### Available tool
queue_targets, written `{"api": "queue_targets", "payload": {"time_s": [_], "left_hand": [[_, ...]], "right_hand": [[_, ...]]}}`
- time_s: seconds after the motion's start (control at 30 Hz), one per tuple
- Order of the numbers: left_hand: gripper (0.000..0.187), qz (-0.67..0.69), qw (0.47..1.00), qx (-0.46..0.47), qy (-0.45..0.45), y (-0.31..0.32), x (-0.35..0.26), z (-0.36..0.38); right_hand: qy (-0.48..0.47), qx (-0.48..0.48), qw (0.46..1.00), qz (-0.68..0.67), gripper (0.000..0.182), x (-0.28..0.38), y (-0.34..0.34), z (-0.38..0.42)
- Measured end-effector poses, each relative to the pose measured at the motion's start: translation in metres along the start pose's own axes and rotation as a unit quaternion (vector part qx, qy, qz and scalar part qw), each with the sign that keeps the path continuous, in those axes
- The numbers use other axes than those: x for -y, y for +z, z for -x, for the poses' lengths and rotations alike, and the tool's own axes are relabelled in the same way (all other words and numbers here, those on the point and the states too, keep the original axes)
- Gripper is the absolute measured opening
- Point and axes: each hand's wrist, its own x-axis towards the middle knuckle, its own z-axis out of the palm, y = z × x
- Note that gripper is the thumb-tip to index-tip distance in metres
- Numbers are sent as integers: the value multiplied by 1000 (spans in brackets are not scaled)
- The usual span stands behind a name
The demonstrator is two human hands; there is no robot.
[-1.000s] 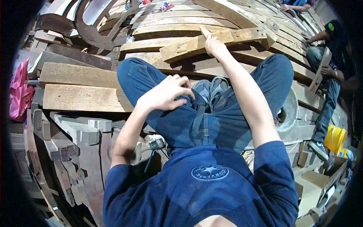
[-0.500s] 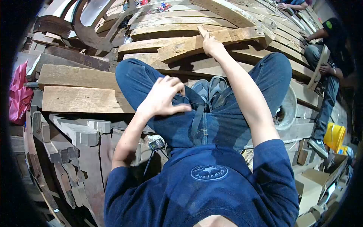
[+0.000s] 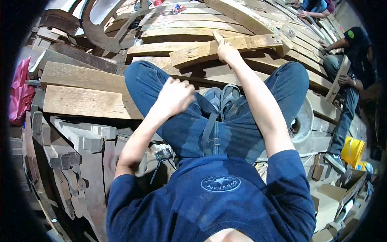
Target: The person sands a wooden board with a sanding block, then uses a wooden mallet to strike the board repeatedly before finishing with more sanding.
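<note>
My right hand [image 3: 228, 53] is closed round a small flat piece of wood [image 3: 217, 37], whose end sticks out past the fingers over a thick wooden beam [image 3: 189, 54]. That beam lies crosswise on other timbers in front of my crossed legs. Over my left thigh, my left hand [image 3: 176, 97] hangs with its fingers curled in and its back turned up. Nothing shows sticking out of it. A dark strap [image 3: 209, 131] lies across my lap.
Planks [image 3: 189, 22] cover the area ahead, with a thick angled beam [image 3: 242, 16] on them. Two squared timbers [image 3: 84, 101] lie left. A curved metal frame [image 3: 82, 28] stands upper left. One person [image 3: 356, 48] sits at right holding a board [image 3: 338, 78]; another's hand [image 3: 302, 13] shows farther back.
My left hand has curled its fingers and drawn in its thumb, which stuck out before. My right hand stays at the beam, and the wood piece's end has tilted slightly.
</note>
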Motion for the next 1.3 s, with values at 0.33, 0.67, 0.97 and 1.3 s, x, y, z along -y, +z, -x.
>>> {"api": "queue_targets", "payload": {"time_s": [0.33, 0.67, 0.97, 1.3], "left_hand": [[38, -23, 996, -24, -78, -32, 11, -32], [121, -73, 969, 144, -186, -7, 52, -153], [111, -96, 905, 369, -187, 97, 67, -160], [57, -64, 882, 459, -90, 125, 38, -173]], "right_hand": [[-54, -35, 995, -70, 68, -6, -1, 6], [-54, 206, 966, 149, 57, -16, -84, -13], [-199, 321, 857, 350, 33, -39, -101, -20], [-228, 73, 946, 221, 65, -43, -189, 15]]}}
